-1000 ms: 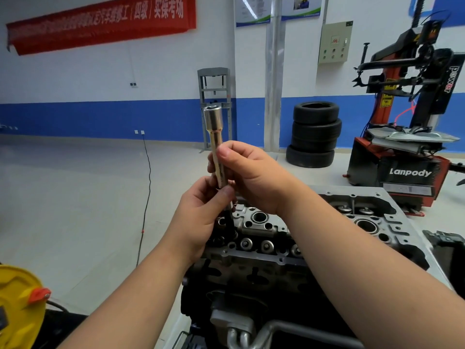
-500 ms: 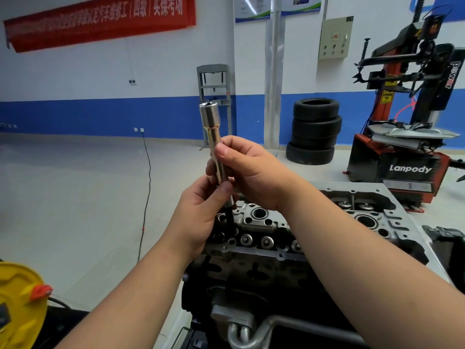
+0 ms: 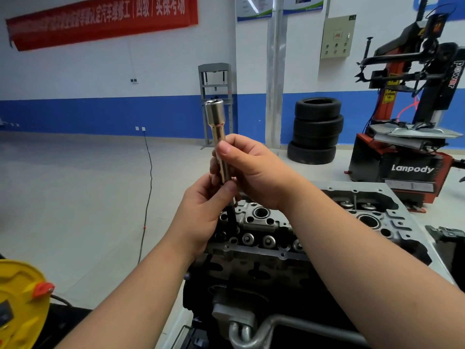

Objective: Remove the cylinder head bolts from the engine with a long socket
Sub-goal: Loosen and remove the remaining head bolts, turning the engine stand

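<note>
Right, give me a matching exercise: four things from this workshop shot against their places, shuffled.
1. long socket
2. stack of tyres
3. red banner
4. yellow reel

A. low in the left corner
B. upright in both hands
C. high on the white wall
D. on the floor by the blue wall

Pairs: 1-B, 2-D, 3-C, 4-A

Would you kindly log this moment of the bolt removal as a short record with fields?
setting: workshop, engine in the foreground
tool: long socket, chrome, upright, wide end on top
right hand: grips the socket's shaft
left hand: pinches the socket's lower end, where a dark bolt hangs out of it
bolt: lifted, its lower end still by the cylinder head
background: stack of tyres, red tyre changer, grey press frame
near left: yellow cable reel
</note>
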{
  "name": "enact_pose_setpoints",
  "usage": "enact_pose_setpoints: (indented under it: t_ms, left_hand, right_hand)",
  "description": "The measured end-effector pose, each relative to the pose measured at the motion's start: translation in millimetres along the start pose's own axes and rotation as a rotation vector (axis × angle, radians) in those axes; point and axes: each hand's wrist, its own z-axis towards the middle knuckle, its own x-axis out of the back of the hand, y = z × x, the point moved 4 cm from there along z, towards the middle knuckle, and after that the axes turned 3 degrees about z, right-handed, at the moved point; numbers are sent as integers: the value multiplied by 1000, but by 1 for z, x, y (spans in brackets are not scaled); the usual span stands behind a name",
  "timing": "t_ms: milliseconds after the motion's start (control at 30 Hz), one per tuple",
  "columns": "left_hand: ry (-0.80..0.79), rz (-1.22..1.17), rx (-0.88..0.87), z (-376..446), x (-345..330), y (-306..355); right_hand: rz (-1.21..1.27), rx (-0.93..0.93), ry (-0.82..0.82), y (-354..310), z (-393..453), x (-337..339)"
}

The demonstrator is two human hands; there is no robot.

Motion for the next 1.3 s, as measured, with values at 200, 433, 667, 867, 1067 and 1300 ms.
enact_pose_setpoints:
  t_ms: [200,433,667,867,1067,1300]
  left_hand:
    - [-60,-71,70,-1,1,0]
    - [-13,-3,-29,1,-1,1]
    - [-48,-136,66,0,4,-1]
    - [-5,-64,8,1,3,0]
    - [5,-104,40,2,5,-3]
    - [-27,-104,58,2,5,-3]
  right_hand:
    - [-66,-71,-25,2,-1,2]
    - [-5,-9,-16,2,0,1]
    - [-91,-70,-12,2,0,2]
    - [-41,-37,-22,3,-1,2]
    - [-25,-27,-22,1,-1,1]
    - [-56,-49,2,2,0,2]
